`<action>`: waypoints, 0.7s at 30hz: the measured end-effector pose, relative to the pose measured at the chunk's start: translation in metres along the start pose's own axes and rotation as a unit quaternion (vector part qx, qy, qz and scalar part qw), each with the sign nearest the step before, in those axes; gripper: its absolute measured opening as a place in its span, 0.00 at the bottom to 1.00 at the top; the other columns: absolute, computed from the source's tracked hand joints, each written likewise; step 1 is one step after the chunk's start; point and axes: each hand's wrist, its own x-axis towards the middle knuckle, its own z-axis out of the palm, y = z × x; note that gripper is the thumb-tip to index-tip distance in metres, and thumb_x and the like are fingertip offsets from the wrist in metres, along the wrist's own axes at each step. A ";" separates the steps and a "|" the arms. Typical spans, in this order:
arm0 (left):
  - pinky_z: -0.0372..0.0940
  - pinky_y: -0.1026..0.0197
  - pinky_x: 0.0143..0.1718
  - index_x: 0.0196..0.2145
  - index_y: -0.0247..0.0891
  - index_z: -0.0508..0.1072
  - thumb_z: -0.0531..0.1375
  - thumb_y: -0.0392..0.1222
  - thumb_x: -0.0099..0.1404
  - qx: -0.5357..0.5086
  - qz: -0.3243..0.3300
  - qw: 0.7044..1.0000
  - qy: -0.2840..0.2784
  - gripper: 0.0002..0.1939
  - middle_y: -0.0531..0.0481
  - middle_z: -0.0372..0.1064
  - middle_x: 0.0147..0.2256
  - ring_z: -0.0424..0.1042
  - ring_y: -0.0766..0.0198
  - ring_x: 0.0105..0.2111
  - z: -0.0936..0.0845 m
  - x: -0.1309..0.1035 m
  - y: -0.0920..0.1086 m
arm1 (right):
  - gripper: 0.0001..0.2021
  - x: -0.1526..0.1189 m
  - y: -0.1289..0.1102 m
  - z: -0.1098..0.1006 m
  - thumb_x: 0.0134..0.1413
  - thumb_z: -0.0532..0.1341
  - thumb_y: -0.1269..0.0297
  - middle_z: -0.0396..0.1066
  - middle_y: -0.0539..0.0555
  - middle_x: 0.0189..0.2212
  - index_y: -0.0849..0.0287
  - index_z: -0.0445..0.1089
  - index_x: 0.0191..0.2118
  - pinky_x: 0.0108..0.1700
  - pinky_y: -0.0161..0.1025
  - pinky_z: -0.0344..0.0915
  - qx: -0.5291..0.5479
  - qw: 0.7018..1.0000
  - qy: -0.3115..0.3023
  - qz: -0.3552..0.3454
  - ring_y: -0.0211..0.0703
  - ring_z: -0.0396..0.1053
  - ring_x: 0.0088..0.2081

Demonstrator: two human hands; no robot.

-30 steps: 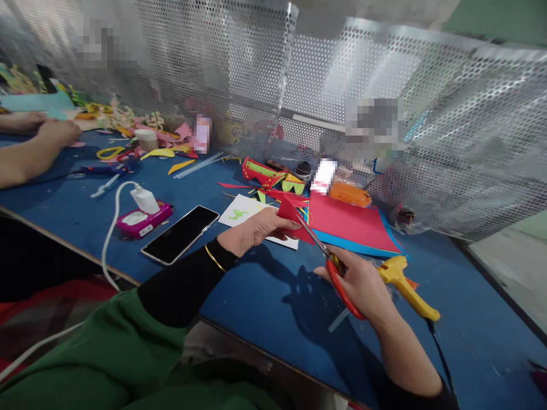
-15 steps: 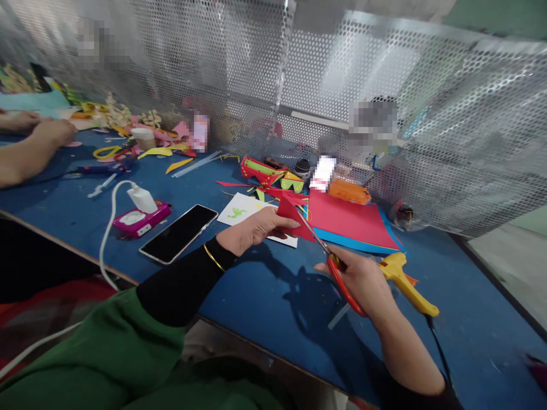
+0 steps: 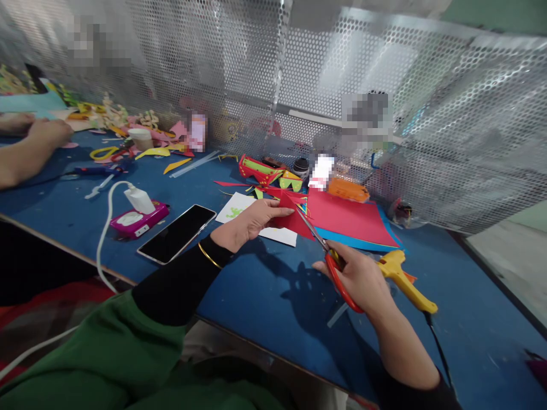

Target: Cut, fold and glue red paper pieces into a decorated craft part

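My left hand [image 3: 260, 218] pinches a small piece of red paper [image 3: 301, 223] above the table's middle. In my right hand [image 3: 359, 276] are scissors with red handles [image 3: 342, 286], their blades pointing up and left against the red paper. Behind the paper lie sheets of red card [image 3: 346, 219] with blue card [image 3: 354, 239] under them. Partly below my left hand is a white card with green marks [image 3: 233, 209]. Red paper scraps and red-and-green paper glasses [image 3: 260, 171] lie just beyond.
A yellow glue gun [image 3: 408, 282] lies right of my right hand. A black-screened phone [image 3: 177, 233] and a purple power socket [image 3: 140, 218] lie to the left. A co-worker's hands [image 3: 47, 136] are at the far left. Perforated metal panels [image 3: 248, 74] stand behind.
The red paper and the scissors stay together, with the paper's upper part turned slightly in my left fingers. The whole view has shifted a little; otherwise the table looks the same.
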 end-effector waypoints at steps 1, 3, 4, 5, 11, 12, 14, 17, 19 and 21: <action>0.69 0.58 0.38 0.32 0.34 0.80 0.70 0.34 0.57 0.003 0.002 1.000 -0.004 0.04 0.46 0.79 0.33 0.76 0.63 0.30 0.000 0.000 0.000 | 0.25 0.000 0.000 -0.001 0.57 0.60 0.39 0.76 0.52 0.28 0.53 0.76 0.49 0.29 0.37 0.59 0.005 1.000 -0.006 0.000 0.47 0.73 0.29; 0.68 0.59 0.38 0.31 0.34 0.80 0.71 0.34 0.56 0.011 0.005 1.000 -0.007 0.04 0.47 0.78 0.32 0.75 0.64 0.29 0.000 -0.001 -0.002 | 0.25 0.001 -0.001 -0.001 0.57 0.60 0.39 0.76 0.53 0.29 0.53 0.75 0.50 0.30 0.37 0.59 0.010 1.000 -0.015 0.001 0.48 0.73 0.30; 0.68 0.60 0.37 0.31 0.34 0.80 0.71 0.34 0.56 0.014 0.005 1.000 -0.009 0.04 0.47 0.78 0.31 0.75 0.65 0.29 0.000 -0.001 -0.002 | 0.26 0.001 -0.001 -0.002 0.57 0.60 0.39 0.76 0.53 0.29 0.53 0.75 0.50 0.30 0.37 0.59 0.010 1.000 -0.017 0.001 0.48 0.73 0.30; 0.68 0.60 0.37 0.30 0.33 0.80 0.71 0.34 0.56 0.016 0.004 1.000 -0.012 0.04 0.47 0.78 0.30 0.74 0.65 0.28 0.000 -0.001 -0.003 | 0.25 0.001 -0.002 -0.002 0.57 0.60 0.39 0.76 0.53 0.29 0.53 0.75 0.50 0.30 0.37 0.59 0.010 1.000 -0.019 0.002 0.48 0.73 0.30; 0.68 0.60 0.36 0.32 0.33 0.80 0.73 0.36 0.53 0.013 -0.006 1.000 -0.019 0.08 0.46 0.78 0.31 0.75 0.64 0.28 0.002 -0.001 -0.007 | 0.25 0.000 -0.003 -0.002 0.57 0.61 0.39 0.77 0.53 0.30 0.54 0.75 0.49 0.30 0.38 0.59 0.016 1.000 -0.021 0.011 0.48 0.73 0.30; 0.68 0.60 0.36 0.32 0.33 0.80 0.73 0.36 0.53 0.013 -0.006 1.000 -0.012 0.08 0.46 0.78 0.31 0.75 0.65 0.28 0.002 0.000 -0.007 | 0.25 0.000 -0.003 -0.002 0.57 0.61 0.39 0.77 0.53 0.30 0.54 0.75 0.49 0.30 0.38 0.59 0.017 1.000 -0.021 0.011 0.48 0.73 0.30; 0.68 0.60 0.35 0.33 0.33 0.80 0.72 0.35 0.55 0.019 -0.004 1.000 0.006 0.08 0.47 0.78 0.31 0.74 0.65 0.28 0.002 0.000 -0.006 | 0.25 0.001 -0.002 -0.002 0.57 0.61 0.39 0.76 0.53 0.30 0.53 0.76 0.48 0.31 0.38 0.59 0.020 0.999 -0.022 0.012 0.49 0.73 0.30; 0.67 0.62 0.32 0.33 0.33 0.79 0.70 0.34 0.57 0.037 -0.003 0.999 0.019 0.06 0.49 0.77 0.30 0.73 0.67 0.26 0.003 -0.001 -0.004 | 0.24 0.001 -0.001 -0.001 0.56 0.61 0.39 0.76 0.53 0.29 0.53 0.76 0.47 0.31 0.38 0.59 0.027 0.999 -0.027 0.017 0.49 0.73 0.30; 0.66 0.62 0.30 0.32 0.33 0.78 0.70 0.33 0.57 0.045 -0.001 0.999 0.016 0.05 0.49 0.76 0.29 0.73 0.67 0.26 0.004 -0.002 -0.003 | 0.24 0.001 -0.001 -0.001 0.56 0.61 0.39 0.76 0.53 0.30 0.53 0.76 0.47 0.32 0.38 0.60 0.036 0.999 -0.028 0.016 0.49 0.73 0.31; 0.67 0.62 0.30 0.32 0.34 0.78 0.70 0.33 0.57 0.048 0.000 0.999 0.009 0.05 0.49 0.76 0.29 0.73 0.66 0.26 0.004 -0.003 -0.003 | 0.24 0.001 -0.001 -0.001 0.57 0.61 0.39 0.77 0.54 0.31 0.53 0.76 0.47 0.33 0.38 0.60 0.047 0.998 -0.028 0.014 0.49 0.73 0.32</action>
